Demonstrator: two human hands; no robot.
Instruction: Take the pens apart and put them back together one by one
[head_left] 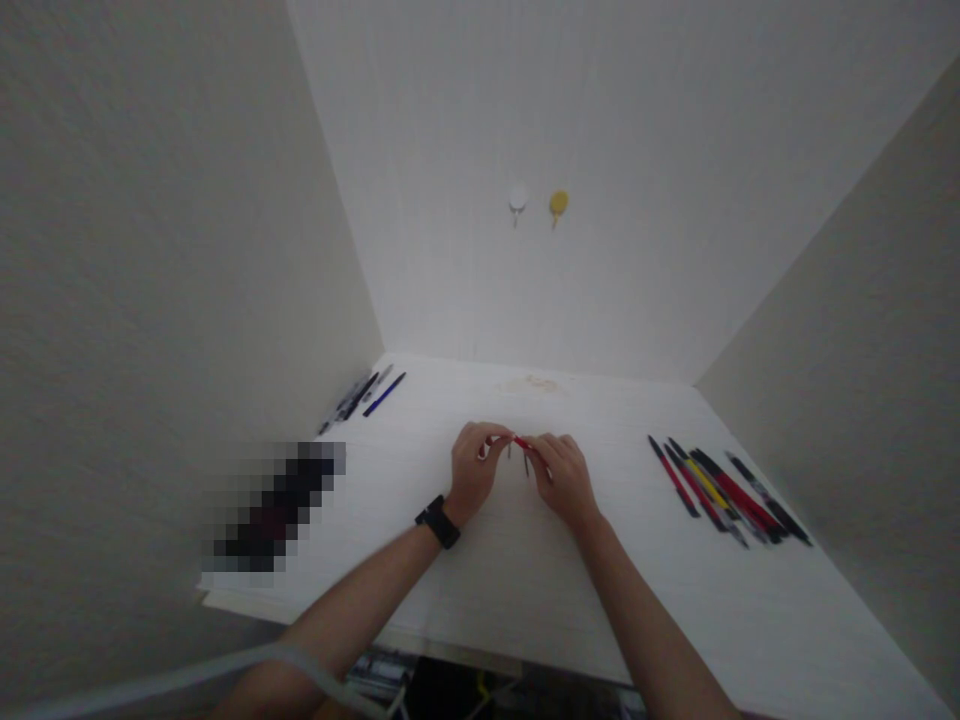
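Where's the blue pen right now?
In the head view, the blue pen lies on the table at back left, just right of several other pens.

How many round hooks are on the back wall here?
2: a white hook and, just right of it, a yellow hook, both above the left hand and right hand. None seems hidden.

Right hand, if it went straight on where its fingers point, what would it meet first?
Beyond the red pen-like piece it grips, the right hand would probably meet the left hand first, though exact depth is unclear.
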